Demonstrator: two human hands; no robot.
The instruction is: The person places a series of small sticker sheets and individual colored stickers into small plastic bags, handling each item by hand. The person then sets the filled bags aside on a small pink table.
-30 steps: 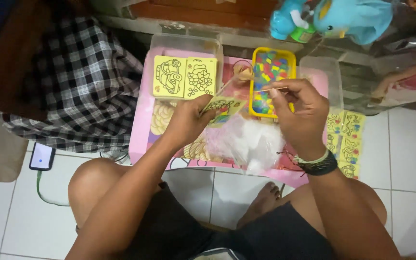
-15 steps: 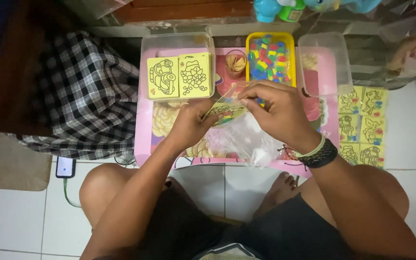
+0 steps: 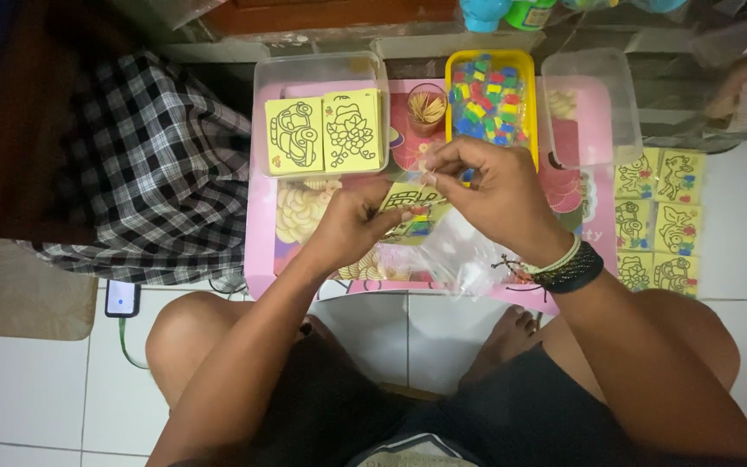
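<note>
Pink counter (image 3: 261, 225), low, on a white tiled floor (image 3: 19, 389).
Clear plastic tub (image 3: 317, 73), far left of counter, holding two yellow outline cards (image 3: 326, 131): one car, one figure.
Small cup of wooden toothpicks (image 3: 426, 108), between tub and tray.
Yellow tray (image 3: 490, 62) of small coloured packets.
Empty clear tub (image 3: 590, 99), far right.
Yellow picture cards (image 3: 659, 220), in rows on the floor right of the counter.
Black-and-white checked cloth (image 3: 140, 173), heaped left.
Phone (image 3: 121, 297) on floor, green cable attached.

Pink table (image 3: 261, 233), yellow tray (image 3: 529, 65) of multicoloured pieces, yellow black-outlined cards (image 3: 326, 131), black-and-white checked cloth (image 3: 140, 173)
</note>
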